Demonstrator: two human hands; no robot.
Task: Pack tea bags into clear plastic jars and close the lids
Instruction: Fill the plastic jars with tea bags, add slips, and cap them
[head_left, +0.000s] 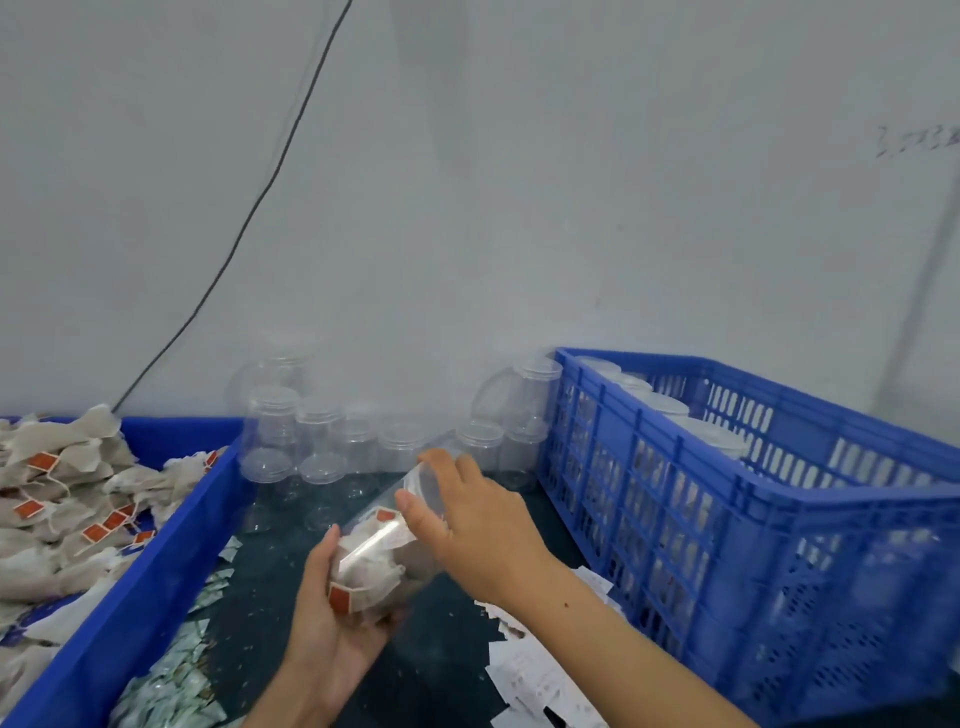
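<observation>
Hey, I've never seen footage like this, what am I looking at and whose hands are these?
No machine here: one camera on a person's head looks down at their own hands. The left hand holds a tilted clear jar with tea bags inside; the right hand grips its lid end. To the left, a blue tray holds loose tea bags. Empty jars stand by the wall, and a blue crate sits on the right.
</observation>
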